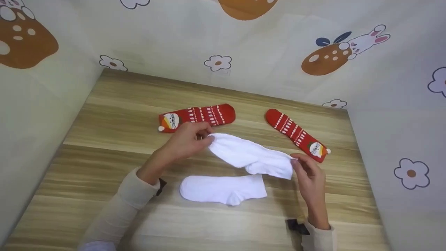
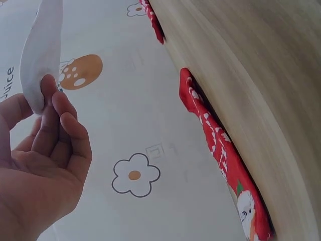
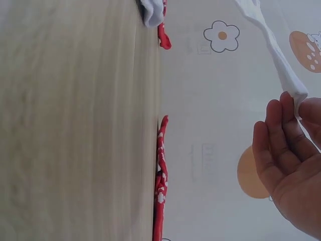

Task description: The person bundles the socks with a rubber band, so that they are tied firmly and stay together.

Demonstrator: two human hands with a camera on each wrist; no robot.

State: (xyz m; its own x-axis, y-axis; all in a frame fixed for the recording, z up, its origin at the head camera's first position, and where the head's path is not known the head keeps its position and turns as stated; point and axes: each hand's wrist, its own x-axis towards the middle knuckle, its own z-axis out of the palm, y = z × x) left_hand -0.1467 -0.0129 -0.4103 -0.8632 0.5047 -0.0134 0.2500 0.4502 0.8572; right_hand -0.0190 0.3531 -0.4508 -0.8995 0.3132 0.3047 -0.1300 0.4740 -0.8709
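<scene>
A white sock (image 1: 251,153) hangs stretched between both hands, raised above the table. My left hand (image 1: 190,139) pinches its toe end between thumb and fingers. At the other end, the cuff, my right hand (image 1: 310,177) pinches a corner. In the left wrist view the held sock (image 2: 42,50) rises from the left fingertips; in the right wrist view a thin edge of the sock (image 3: 276,50) runs down to the right fingertips. A second white sock (image 1: 219,189) lies flat on the table just nearer to me, toe to the left.
Two red patterned socks with a cat face lie farther back on the wooden table (image 1: 104,122): one red sock (image 1: 202,116) behind the left hand, another red sock (image 1: 296,134) angled at the right. A printed cloth wall (image 1: 167,38) encloses the table's back and sides.
</scene>
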